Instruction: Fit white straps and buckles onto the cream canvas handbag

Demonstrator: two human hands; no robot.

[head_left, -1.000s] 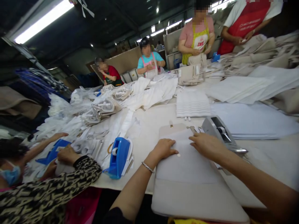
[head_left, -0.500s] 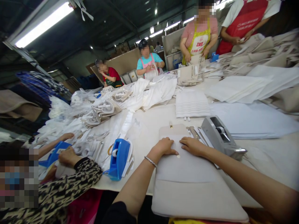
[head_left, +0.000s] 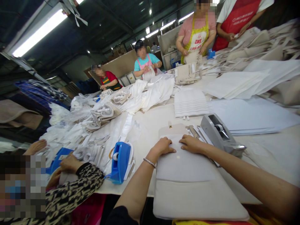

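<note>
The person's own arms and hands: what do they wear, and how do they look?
Both forearms are bare, without gloves. The left hand has a thin silver bracelet at the wrist, and a dark sleeve edge shows near the elbow. The right hand wears nothing visible.

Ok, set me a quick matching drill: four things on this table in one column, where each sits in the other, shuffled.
Things:
1. blue tape dispenser
2. grey tape dispenser
3. left hand
4. beige bag

Places:
A. just right of the right hand
B. flat at the near table edge, under both hands
C. left of the bag, near the patterned sleeve
D. resting on the bag's upper part

Pairs: 1-C, 2-A, 3-D, 4-B
</note>
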